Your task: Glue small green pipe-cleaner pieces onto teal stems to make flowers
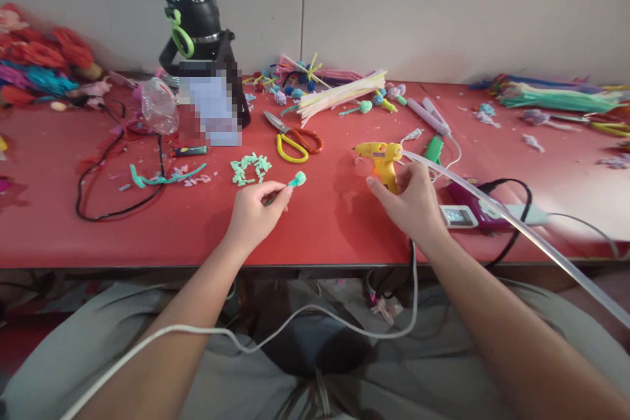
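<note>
left hand [256, 210], grip pinching green piece [300, 178], scissors [285, 129] at piece's twelve o'clock, right hand [417, 205], grip curled round glue gun [378, 150]

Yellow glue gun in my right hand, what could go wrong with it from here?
The yellow plastic glue gun, if hot, could burn the bare left hand, which pinches a small mint-green fuzzy piece in its grip. The long translucent glue stick jutting from the gun's back might catch on something and twist the gun in the right hand. The slack white cord, looping across the left forearm, could snag and tug.
</note>
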Motion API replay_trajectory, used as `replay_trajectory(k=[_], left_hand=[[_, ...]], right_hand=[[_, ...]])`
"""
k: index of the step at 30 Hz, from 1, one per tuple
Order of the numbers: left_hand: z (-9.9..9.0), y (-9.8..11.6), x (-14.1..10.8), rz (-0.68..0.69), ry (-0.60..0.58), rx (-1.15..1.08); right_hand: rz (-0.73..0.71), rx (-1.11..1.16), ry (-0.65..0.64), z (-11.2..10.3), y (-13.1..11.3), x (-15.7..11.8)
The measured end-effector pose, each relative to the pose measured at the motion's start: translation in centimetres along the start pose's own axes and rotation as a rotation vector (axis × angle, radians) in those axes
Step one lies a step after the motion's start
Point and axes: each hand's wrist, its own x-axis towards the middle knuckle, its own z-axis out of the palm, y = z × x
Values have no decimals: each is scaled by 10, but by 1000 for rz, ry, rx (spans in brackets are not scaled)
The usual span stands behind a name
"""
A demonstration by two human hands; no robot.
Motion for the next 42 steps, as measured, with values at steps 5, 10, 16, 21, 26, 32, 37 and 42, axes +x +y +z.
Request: replay_trajectory(k=[5, 10, 16, 21, 26, 32, 37, 42], left_hand=[[1, 0, -1, 5, -3, 5], [1, 0, -1, 12, 8, 26], [3, -3, 2, -24, 16, 30], [4, -5, 1, -1, 36, 54], [5, -4, -1, 8, 51, 137], [7, -3, -2, 30, 63, 195], [7, -4, -2, 31, 60, 192], [6, -3, -2, 26, 51, 185]], right_hand=[[-138, -145, -25, 15, 18, 24], [-63, -2, -186, 20, 9, 36], [2, 509, -521, 14, -29, 8], [54, 650, -745, 20, -36, -14], [33, 606, -753, 27, -28, -18], [-8, 594, -745, 30, -26, -18], [-26, 584, -757, 29, -27, -18], [-70, 571, -784, 26, -30, -17]])
